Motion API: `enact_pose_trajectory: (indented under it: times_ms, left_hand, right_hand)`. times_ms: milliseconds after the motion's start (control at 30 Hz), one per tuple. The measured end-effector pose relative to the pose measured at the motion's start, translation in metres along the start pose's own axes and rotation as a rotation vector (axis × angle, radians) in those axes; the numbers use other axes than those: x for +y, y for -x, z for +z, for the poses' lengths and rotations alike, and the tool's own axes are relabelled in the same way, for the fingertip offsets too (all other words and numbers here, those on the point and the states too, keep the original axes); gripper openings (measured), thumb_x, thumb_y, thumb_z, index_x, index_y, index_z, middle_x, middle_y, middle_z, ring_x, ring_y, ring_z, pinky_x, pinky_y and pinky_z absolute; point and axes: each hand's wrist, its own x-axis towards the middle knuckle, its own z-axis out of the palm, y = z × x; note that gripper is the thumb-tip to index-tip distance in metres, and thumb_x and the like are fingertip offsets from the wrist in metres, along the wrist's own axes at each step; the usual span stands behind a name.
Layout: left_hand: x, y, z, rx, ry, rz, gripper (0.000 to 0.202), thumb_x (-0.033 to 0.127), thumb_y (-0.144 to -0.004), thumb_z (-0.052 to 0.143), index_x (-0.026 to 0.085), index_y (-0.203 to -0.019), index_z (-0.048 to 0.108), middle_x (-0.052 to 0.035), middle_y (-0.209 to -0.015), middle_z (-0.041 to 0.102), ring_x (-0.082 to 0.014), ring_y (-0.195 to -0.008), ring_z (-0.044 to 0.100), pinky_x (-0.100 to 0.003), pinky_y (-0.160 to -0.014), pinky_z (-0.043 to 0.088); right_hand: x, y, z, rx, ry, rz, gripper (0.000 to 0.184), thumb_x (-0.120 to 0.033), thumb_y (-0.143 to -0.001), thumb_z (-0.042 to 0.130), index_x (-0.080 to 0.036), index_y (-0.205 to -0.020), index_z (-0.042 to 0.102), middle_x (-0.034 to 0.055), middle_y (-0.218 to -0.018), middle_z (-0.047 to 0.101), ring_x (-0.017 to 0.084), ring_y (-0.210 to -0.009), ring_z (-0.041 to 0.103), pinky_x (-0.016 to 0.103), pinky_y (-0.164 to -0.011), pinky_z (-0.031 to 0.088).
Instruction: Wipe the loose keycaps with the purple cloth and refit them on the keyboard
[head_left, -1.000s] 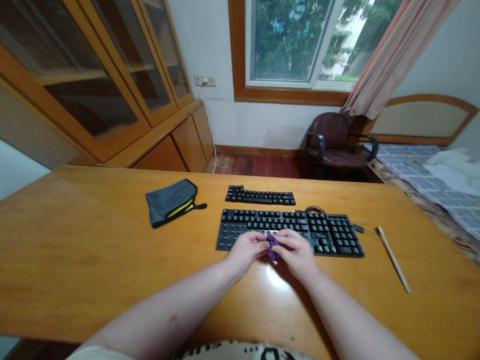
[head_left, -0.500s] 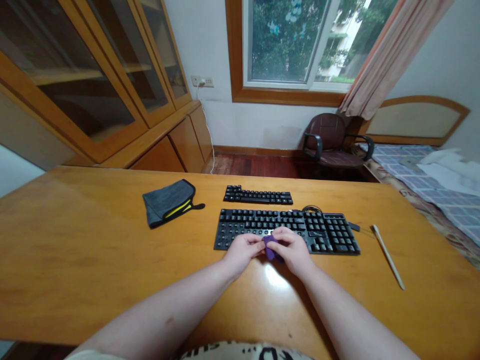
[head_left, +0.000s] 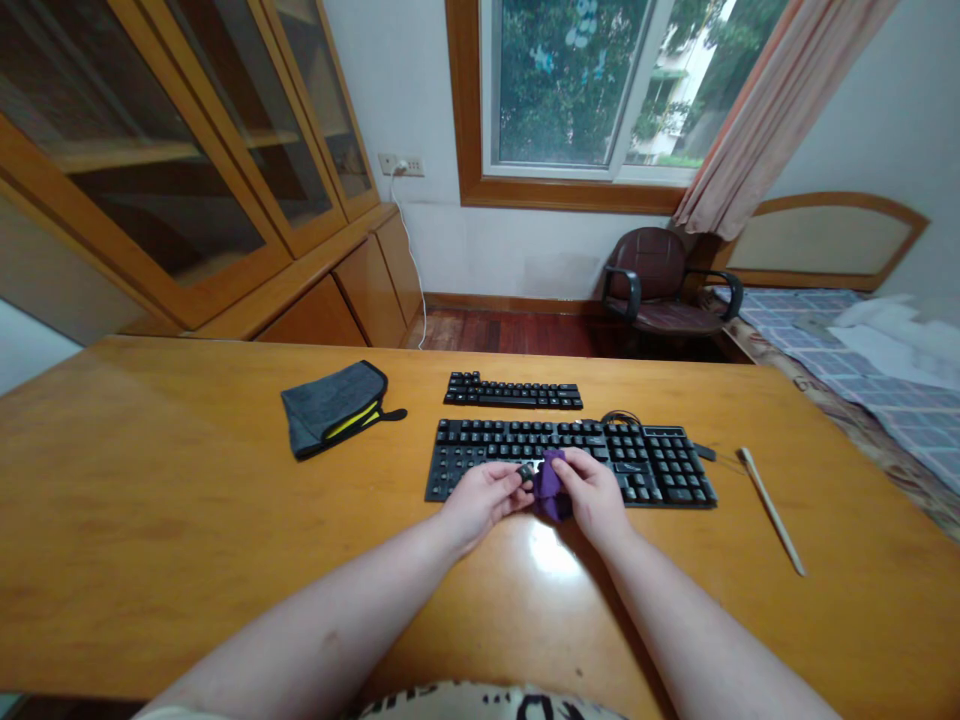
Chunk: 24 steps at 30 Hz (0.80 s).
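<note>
over the wooden surface (head_left: 300, 560), the left hand (head_left: 480, 502) pinches a small dark keycap (head_left: 526, 472), with a purple cloth (head_left: 553, 492), pinched by the right hand (head_left: 598, 495), close at its three o'clock, hanging toward six.

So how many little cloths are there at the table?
2: the purple cloth in the right hand, and the grey cloth folded on the table, left of the keyboard.

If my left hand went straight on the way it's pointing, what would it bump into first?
Probably the purple cloth in your right hand, just beyond the key your left hand holds, though depth is unclear.
</note>
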Motion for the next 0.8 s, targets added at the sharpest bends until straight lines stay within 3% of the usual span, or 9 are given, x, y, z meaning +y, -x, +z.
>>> enact_pose_trajectory:
  times_ms: [133, 333, 467, 567, 700, 800]
  left_hand:
    - [0.003, 0.001, -0.004, -0.083, 0.008, -0.030, 0.032, 0.035, -0.065, 0.071, 0.010, -0.083, 0.063, -0.0036, -0.070, 0.060, -0.0096, -0.058, 0.057, -0.022, -0.059, 0.043]
    - [-0.001, 0.002, -0.004, -0.186, -0.070, -0.035, 0.035, 0.041, -0.067, 0.068, 0.013, -0.083, 0.054, -0.0006, -0.063, 0.056, -0.0102, -0.059, 0.054, -0.024, -0.061, 0.042]
    - [-0.003, 0.000, -0.004, -0.119, -0.178, 0.018, 0.036, 0.043, -0.065, 0.068, 0.015, -0.079, 0.051, -0.0001, -0.062, 0.059, -0.0115, -0.058, 0.056, -0.025, -0.060, 0.043]
    - [-0.001, 0.000, -0.004, 0.008, -0.327, 0.070, 0.030, 0.036, -0.061, 0.072, 0.015, -0.072, 0.053, -0.0002, -0.062, 0.061, -0.0132, -0.058, 0.058, -0.026, -0.061, 0.045]
    - [0.004, 0.006, -0.006, 0.146, -0.727, 0.293, 0.011, 0.026, -0.063, 0.069, 0.018, -0.068, 0.064, -0.0012, -0.069, 0.065, -0.0156, -0.065, 0.057, -0.027, -0.066, 0.044]
    - [0.006, 0.012, -0.009, 0.119, -0.884, 0.448, 0.006, 0.024, -0.065, 0.068, 0.023, -0.071, 0.068, -0.0026, -0.073, 0.066, -0.0185, -0.072, 0.056, -0.029, -0.076, 0.042]
  right_hand:
    - [0.000, -0.002, -0.003, -0.020, -0.099, 0.072, 0.022, -0.037, -0.072, 0.061, -0.019, -0.083, 0.068, 0.0058, -0.086, 0.066, 0.020, -0.080, 0.059, 0.033, -0.074, 0.046]
    - [-0.002, 0.001, -0.002, -0.042, -0.165, 0.145, 0.026, -0.040, -0.069, 0.064, -0.019, -0.084, 0.069, 0.0068, -0.087, 0.070, 0.022, -0.081, 0.063, 0.034, -0.074, 0.048]
    - [-0.003, 0.002, -0.001, -0.077, -0.160, 0.089, 0.022, -0.036, -0.071, 0.063, -0.021, -0.088, 0.068, 0.0064, -0.092, 0.068, 0.021, -0.084, 0.062, 0.035, -0.078, 0.047]
    - [-0.003, 0.004, 0.001, -0.131, -0.101, 0.003, 0.015, -0.032, -0.070, 0.065, -0.021, -0.080, 0.069, 0.0055, -0.085, 0.067, 0.019, -0.081, 0.061, 0.034, -0.077, 0.047]
    - [-0.004, 0.008, 0.007, -0.171, -0.108, 0.050, 0.020, -0.032, -0.061, 0.073, -0.020, -0.077, 0.069, 0.0049, -0.079, 0.067, 0.019, -0.074, 0.061, 0.033, -0.070, 0.049]
    - [-0.006, 0.010, 0.010, -0.202, -0.142, 0.129, 0.022, -0.033, -0.058, 0.074, -0.019, -0.073, 0.067, 0.0041, -0.075, 0.067, 0.019, -0.070, 0.061, 0.033, -0.068, 0.050]
